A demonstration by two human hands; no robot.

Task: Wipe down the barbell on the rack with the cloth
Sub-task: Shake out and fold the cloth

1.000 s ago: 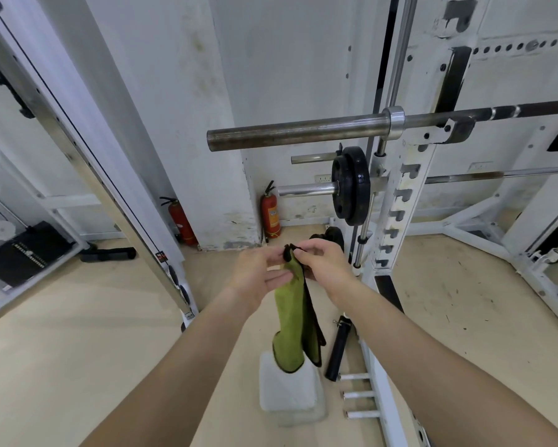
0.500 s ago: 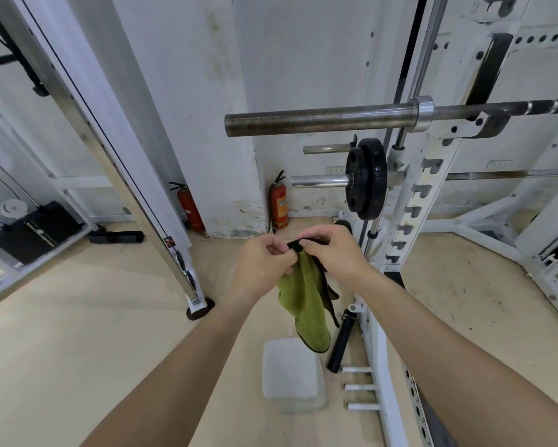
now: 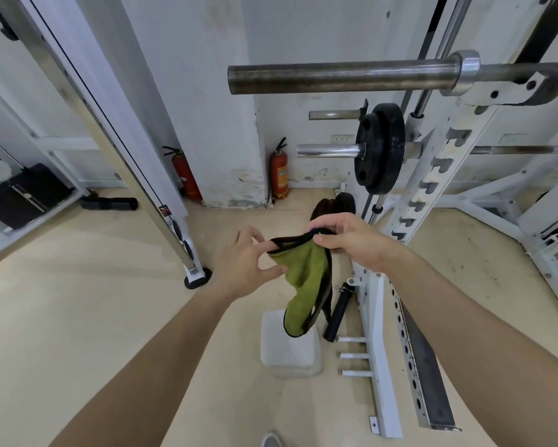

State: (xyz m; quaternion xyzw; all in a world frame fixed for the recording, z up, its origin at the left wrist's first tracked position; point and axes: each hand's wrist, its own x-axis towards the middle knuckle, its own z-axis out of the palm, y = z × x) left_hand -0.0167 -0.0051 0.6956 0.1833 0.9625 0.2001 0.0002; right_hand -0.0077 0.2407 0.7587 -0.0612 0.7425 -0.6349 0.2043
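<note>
Below the barbell (image 3: 335, 77), left hand (image 3: 239, 262) and right hand (image 3: 351, 243) pinch the cloth (image 3: 303, 275) between them.

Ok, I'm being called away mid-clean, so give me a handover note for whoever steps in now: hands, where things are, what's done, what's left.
Hands: left hand pinches the cloth by its black edge; right hand grips its top edge.
Things: the cloth hangs between them, low beside the rack; the barbell lies on the rack above, not touched by the cloth.
Done: cloth in hand.
Left: raise it and wipe the whole bar.
</note>
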